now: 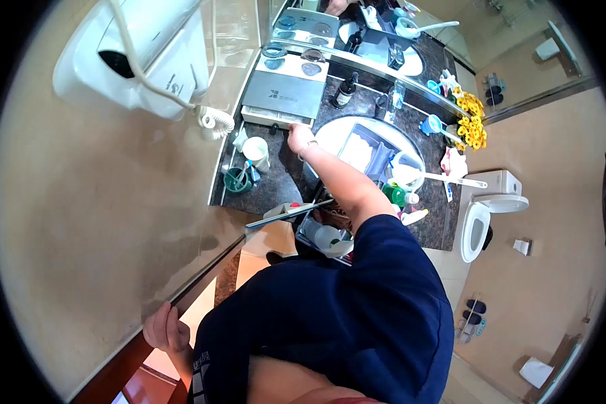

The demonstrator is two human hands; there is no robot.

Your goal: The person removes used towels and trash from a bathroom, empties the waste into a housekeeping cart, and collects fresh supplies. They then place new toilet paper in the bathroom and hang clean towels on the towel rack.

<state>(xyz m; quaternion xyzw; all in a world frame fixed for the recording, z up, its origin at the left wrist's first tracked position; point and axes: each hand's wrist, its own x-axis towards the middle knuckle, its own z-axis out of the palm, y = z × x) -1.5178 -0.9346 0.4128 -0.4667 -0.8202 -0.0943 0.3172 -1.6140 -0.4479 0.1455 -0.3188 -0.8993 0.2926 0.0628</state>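
Observation:
My right hand [300, 139] reaches over the counter with curled fingers at the front corner of a white drawer [266, 116]. This drawer belongs to a box with a grey top [283, 92], and its front has a small dark knob. My fingertips are partly hidden. At the lower left, my left hand [165, 326] has its fingers bent around the edge of a brown door frame [124, 360]. A white cup [256, 149] and a dark green cup [237, 180] holding a toothbrush stand near my right hand.
The sink [330, 129] contains a grey bin [392, 149] and a white-handled brush [451, 180]. A dark bottle [345, 91] stands behind it. Yellow flowers [473, 121] are at the right, near the toilet [476, 229]. A white hair dryer unit [131, 60] hangs on the wall.

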